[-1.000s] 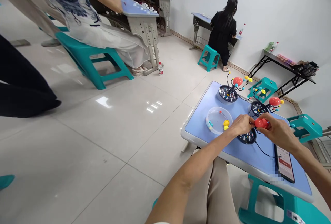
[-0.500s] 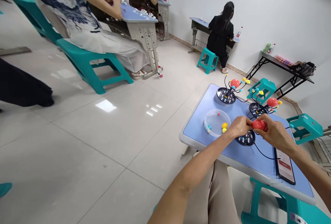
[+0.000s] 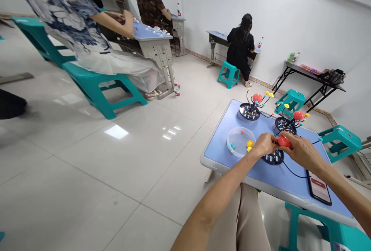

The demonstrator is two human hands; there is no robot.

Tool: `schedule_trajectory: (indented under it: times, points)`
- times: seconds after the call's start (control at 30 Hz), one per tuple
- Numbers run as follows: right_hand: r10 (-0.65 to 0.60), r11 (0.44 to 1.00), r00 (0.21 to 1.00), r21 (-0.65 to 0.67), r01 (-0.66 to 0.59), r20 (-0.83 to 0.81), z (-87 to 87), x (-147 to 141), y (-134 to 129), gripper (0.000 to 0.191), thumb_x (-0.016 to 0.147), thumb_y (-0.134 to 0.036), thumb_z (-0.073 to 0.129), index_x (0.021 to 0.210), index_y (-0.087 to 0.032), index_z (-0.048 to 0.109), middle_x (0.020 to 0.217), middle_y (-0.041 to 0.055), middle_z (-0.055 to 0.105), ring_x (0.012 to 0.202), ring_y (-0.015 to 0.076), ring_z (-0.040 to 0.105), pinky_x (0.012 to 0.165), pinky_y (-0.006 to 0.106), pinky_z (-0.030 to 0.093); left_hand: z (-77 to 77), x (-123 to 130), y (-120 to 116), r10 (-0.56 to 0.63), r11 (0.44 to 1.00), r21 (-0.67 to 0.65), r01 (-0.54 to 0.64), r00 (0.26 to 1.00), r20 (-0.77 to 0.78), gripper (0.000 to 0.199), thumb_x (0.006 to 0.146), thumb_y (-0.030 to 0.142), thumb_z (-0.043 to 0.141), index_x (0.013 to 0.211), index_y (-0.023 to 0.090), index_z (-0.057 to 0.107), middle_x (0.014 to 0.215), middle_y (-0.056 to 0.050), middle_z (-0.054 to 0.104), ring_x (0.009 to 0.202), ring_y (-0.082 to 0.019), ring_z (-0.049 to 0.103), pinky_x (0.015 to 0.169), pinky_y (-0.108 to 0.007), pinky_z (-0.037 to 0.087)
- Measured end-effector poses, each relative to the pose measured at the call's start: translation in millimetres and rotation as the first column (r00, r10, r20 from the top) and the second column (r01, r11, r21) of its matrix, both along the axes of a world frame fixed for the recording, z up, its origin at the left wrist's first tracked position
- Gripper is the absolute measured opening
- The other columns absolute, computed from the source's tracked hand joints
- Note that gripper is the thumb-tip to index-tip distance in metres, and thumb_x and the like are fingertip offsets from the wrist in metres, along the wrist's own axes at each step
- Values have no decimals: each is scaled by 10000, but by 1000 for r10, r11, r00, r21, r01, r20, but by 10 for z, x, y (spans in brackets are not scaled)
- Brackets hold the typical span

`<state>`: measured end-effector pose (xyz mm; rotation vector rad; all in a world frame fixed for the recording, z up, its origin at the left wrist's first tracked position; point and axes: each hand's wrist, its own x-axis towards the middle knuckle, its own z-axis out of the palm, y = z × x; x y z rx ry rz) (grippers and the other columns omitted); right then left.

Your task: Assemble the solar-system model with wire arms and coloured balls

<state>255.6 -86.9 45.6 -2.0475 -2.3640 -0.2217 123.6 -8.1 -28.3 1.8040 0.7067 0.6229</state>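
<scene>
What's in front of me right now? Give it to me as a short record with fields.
left hand: left hand, fingers at the red ball; exact grip unclear
right hand: right hand, fingers around the red ball
below hands: round black base, partly hidden
dish: clear dish with yellow, blue and red pieces
models: far model and near model, each with a red ball
phone: phone lying on the blue desk
background: person in black on a teal stool
</scene>
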Motion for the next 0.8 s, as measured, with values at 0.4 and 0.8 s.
schedule_trajectory:
  times: [0.4, 0.8]
  points:
    - [-136, 990, 969, 53, 128, 204, -36, -81, 1, 243, 917, -429, 505, 1002, -211, 573, 791, 75, 735, 665, 269, 668, 495, 281, 189, 17, 21, -35, 50, 998, -30, -50, 999, 17, 219, 737, 134, 576, 798, 142, 786, 515, 18, 593, 577, -117, 559, 548, -195, 405]
    - [-126, 989, 963, -48, 141, 236, 65, -123, -33, 462, 900, -480, 549, 1248, -184, 482, 933, 149, 723, 757, 317, 692, 519, 291, 311, -14, 5, -32, 31, 998, -52, -31, 999, 13, 276, 735, 173, 603, 949, 158, 777, 524, 21, 611, 596, -122, 571, 600, -205, 446]
